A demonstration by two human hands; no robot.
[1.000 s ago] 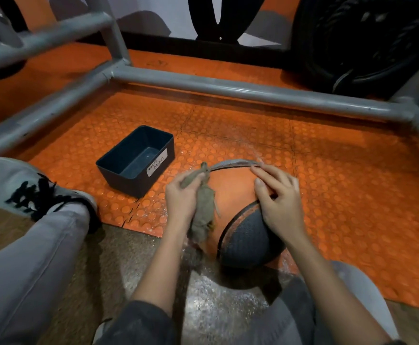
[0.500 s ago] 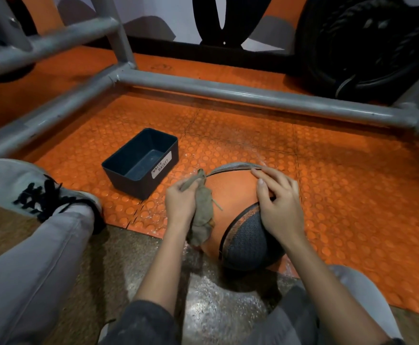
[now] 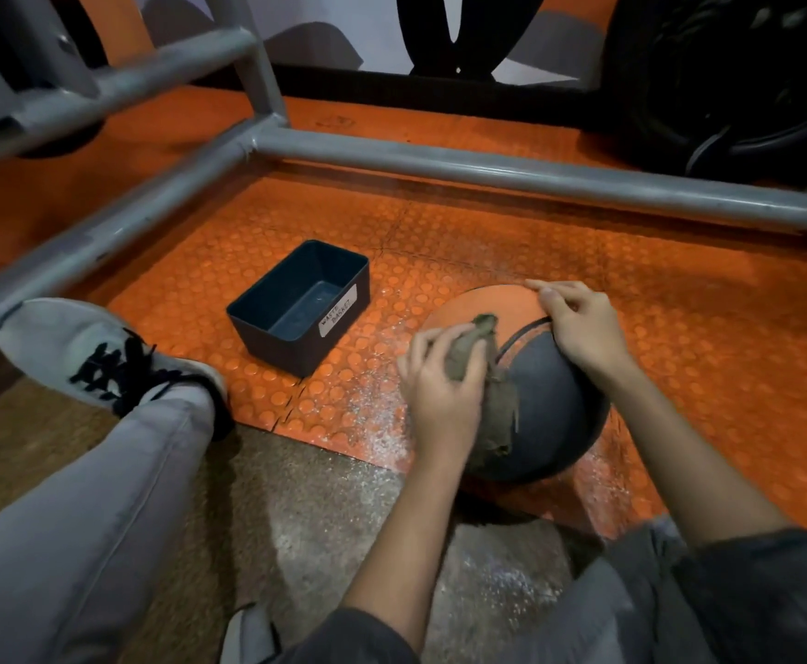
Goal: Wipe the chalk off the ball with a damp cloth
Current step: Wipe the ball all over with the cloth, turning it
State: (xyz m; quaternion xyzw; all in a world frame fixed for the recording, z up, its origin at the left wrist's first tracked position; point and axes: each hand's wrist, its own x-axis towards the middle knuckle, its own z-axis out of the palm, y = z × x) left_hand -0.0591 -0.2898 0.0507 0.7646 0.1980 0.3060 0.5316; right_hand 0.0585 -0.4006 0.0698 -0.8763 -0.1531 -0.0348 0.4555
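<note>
Right under both sets of fingers: the round rubber ball, part orange, part dark grey (image 3: 545,376). It sits on the orange studded floor mat (image 3: 679,328), close to the mat's near edge.

L hand (image 3: 440,390): fingers clenched round a bunched grey-brown cloth (image 3: 492,414). The wad is pressed on the ball's upper-left face, w/ a frayed tail hanging down over the dark panel toward the wrist.

R hand (image 3: 583,328): fingers draped over the ball's top-right shoulder, lightly bent, tips near the far rim by the black seam. Pinching nothing, just bracing, AFAICT.

Key geometry: it's a sphere, so no long axis to line up. Cloth contact is on the L side and the R palm covers the opposite side, so the ball is trapped between the two. L is the working hand, already touching.

No obvious chalk on the panels in view; underside and far side are hidden. Prob. the next stroke needs the R fingers to roll fresh surface under the cloth.

White chalk dust (image 3: 377,424) speckles the mat just outboard of the L knuckles. A dark blue rectangular plastic bin labelled "WASTE BASKET" (image 3: 272,345) sits further out on that side, apart from the ball. A grey metal tube frame (image 3: 488,170) runs well beyond the fingertips.

Risk: if the R hand eases off mid-stroke, the ball could roll.
</note>
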